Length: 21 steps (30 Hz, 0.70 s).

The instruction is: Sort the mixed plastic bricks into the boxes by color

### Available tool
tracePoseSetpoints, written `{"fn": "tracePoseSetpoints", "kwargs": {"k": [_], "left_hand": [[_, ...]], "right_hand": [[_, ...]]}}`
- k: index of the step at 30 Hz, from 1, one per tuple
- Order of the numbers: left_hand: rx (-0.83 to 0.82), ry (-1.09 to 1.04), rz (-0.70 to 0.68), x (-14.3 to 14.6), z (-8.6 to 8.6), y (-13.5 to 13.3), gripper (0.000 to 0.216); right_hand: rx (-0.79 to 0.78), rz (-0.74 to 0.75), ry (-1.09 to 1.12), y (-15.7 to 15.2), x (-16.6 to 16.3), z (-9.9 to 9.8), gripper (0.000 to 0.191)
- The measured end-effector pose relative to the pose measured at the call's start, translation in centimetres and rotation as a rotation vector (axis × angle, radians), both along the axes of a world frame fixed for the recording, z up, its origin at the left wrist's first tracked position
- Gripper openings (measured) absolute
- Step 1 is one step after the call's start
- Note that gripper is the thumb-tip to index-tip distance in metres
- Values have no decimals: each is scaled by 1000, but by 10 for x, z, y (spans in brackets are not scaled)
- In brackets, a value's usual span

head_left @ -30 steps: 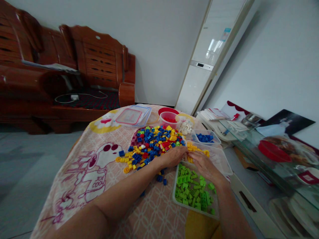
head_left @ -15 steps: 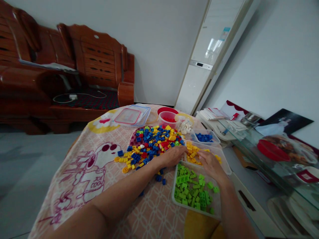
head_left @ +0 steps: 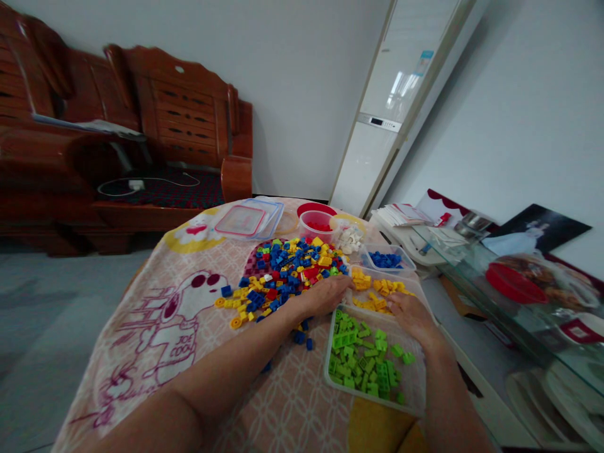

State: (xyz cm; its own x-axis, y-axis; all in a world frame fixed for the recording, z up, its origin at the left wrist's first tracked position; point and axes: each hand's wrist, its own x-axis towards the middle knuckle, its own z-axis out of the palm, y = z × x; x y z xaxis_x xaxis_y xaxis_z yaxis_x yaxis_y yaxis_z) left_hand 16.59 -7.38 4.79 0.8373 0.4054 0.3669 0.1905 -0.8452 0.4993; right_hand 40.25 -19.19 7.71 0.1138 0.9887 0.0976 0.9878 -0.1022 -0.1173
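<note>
My left hand (head_left: 329,296) is at the left rim of a clear plastic container (head_left: 427,307) with yellow bricks (head_left: 372,303) in it. Its fingers are curled at that rim. Over the container's right front part is my right hand (head_left: 411,316), fingers apart and reaching down to the yellow bricks; its fingertips are partly hidden. Nearer me, a second clear container (head_left: 325,371) holds green bricks (head_left: 363,362), under my right wrist. A mixed heap of blue, yellow and red bricks (head_left: 283,270) lies left of my left hand.
Behind the yellow bricks stands a small container of blue bricks (head_left: 385,260). White bricks (head_left: 352,239) and a round tub (head_left: 314,234) with red pieces are farther back. Lids (head_left: 243,220) lie at the back left. A glass shelf (head_left: 472,283) runs along the right.
My right hand has shifted right inside the container, and the yellow bricks are now spread into separate clusters. My left hand has stayed at the rim.
</note>
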Motion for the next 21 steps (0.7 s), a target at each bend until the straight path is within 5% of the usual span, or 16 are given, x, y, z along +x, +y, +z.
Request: {"fn": "tracePoseSetpoints", "kwargs": {"k": [7, 13, 21], "left_hand": [[29, -58, 35, 0, 2, 0, 39], [115, -174, 355, -13, 3, 26, 36], [209, 59, 449, -27, 1, 38, 40]], "right_hand": [[49, -82, -3, -7, 18, 3, 34], [-10, -89, -28, 2, 9, -15, 32], [-6, -92, 4, 5, 9, -22, 31]]}}
